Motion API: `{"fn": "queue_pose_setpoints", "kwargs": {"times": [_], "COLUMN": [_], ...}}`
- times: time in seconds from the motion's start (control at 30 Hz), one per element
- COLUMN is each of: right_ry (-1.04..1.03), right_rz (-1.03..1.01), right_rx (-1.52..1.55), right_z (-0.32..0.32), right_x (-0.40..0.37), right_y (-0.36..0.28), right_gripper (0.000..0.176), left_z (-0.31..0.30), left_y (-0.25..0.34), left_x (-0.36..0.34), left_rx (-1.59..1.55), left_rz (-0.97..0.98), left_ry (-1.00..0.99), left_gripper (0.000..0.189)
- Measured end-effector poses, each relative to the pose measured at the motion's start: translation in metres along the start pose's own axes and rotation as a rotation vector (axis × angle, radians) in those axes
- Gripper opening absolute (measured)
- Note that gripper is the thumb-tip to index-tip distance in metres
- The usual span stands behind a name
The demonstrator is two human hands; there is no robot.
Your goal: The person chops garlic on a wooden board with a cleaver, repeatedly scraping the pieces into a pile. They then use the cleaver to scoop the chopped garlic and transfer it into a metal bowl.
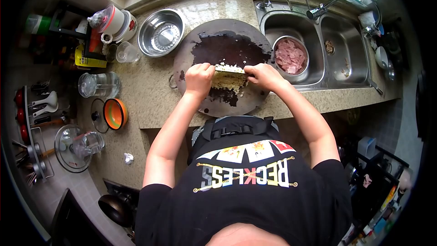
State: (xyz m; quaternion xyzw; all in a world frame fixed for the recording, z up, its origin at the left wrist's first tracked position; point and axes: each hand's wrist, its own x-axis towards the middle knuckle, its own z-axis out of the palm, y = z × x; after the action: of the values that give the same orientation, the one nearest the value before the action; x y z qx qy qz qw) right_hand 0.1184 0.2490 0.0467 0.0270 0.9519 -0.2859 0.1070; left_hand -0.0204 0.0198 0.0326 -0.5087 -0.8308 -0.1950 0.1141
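Note:
Both hands are over a large round cutting board with a wet dark patch. My left hand is closed on the left end of a knife that lies crosswise between the hands. At its right end, my right hand is closed on it too; which end is the handle is hard to tell. Finely chopped pale food lies under and just in front of the blade, and some bits sit along the blade.
A steel bowl stands left of the board. On the right is a double sink, with a bowl of pinkish meat pieces in its left basin. An orange bowl, a glass pitcher and a food processor are farther left.

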Motion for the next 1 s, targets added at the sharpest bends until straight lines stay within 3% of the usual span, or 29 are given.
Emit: {"fn": "queue_pose_setpoints", "kwargs": {"times": [0.17, 0.33, 0.6, 0.7, 1.0], "right_ry": [-0.081, -0.02, 0.039, 0.05, -0.052], "right_rz": [0.015, -0.004, 0.054, 0.007, -0.039], "right_rx": [-0.069, -0.14, 0.08, 0.154, -0.131], "right_z": [-0.014, -0.012, 0.026, 0.025, -0.011], "right_x": [0.008, -0.004, -0.018, -0.018, -0.003], "right_y": [-0.021, -0.051, -0.009, -0.001, -0.048], "right_gripper": [0.015, 0.014, 0.02, 0.02, 0.015], "left_z": [0.016, 0.008, -0.01, -0.015, 0.007], "left_y": [-0.008, -0.017, 0.01, 0.018, -0.009], "left_x": [-0.004, -0.017, 0.005, 0.001, -0.032], "left_rx": [-0.063, -0.187, -0.034, -0.007, -0.081], "left_rz": [-0.019, -0.068, 0.106, 0.08, -0.042], "left_ry": [0.19, 0.159, 0.169, 0.123, 0.187], "left_gripper": [0.01, 0.016, 0.006, 0.005, 0.017]}}
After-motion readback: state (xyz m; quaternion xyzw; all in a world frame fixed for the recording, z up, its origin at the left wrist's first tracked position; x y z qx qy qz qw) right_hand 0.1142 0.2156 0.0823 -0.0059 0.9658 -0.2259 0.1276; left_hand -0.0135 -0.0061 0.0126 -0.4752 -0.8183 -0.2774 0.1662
